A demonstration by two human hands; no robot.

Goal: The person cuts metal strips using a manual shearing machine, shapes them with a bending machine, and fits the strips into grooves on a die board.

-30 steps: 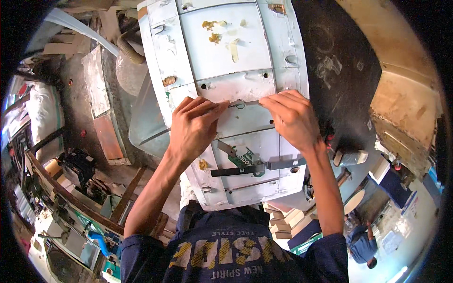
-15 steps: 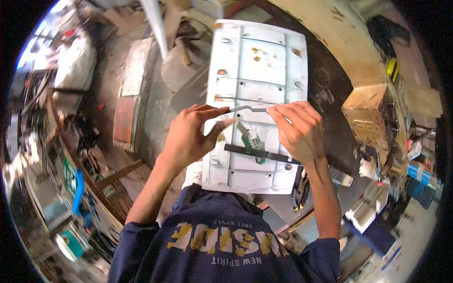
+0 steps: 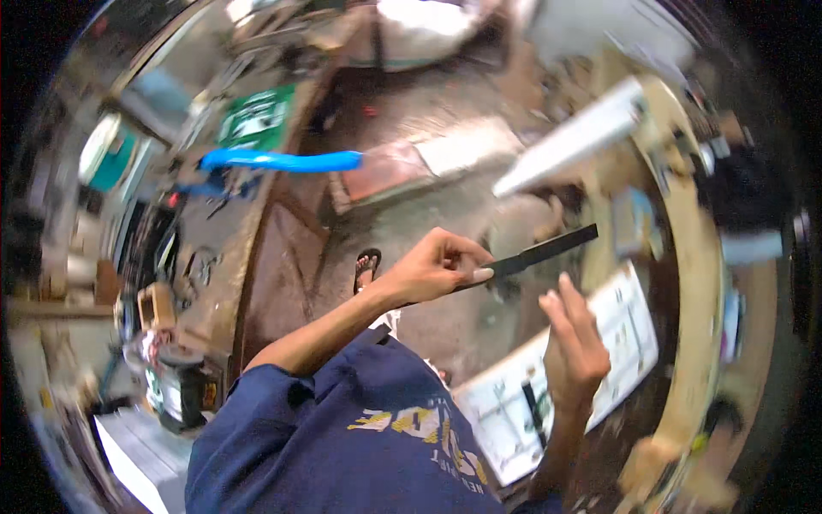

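Observation:
My left hand [image 3: 441, 267] pinches one end of a dark flat metal strip [image 3: 558, 246], with thumb and fingers closed on it. The strip points away to the right and has a small step along its length. Lower right, my right hand [image 3: 575, 347] is apart from the strip, its fingers stretched out and nothing visible in them. Beneath that hand lies a white ribbed panel [image 3: 632, 313], partly hidden by my forearm. A second dark strip [image 3: 533, 407] rests on the panel.
On the left stands a workbench [image 3: 248, 265]; a blue tube [image 3: 291, 161] juts over its edge near a green sheet [image 3: 257, 120]. A white post [image 3: 569, 137] slants at the upper right. Reddish and pale slabs [image 3: 385, 176] lie on the floor. My sandalled foot [image 3: 366, 270] shows below.
The view has swung left, so the panel now sits at the lower right. My right hand has let go of the strip, which stays in my left hand.

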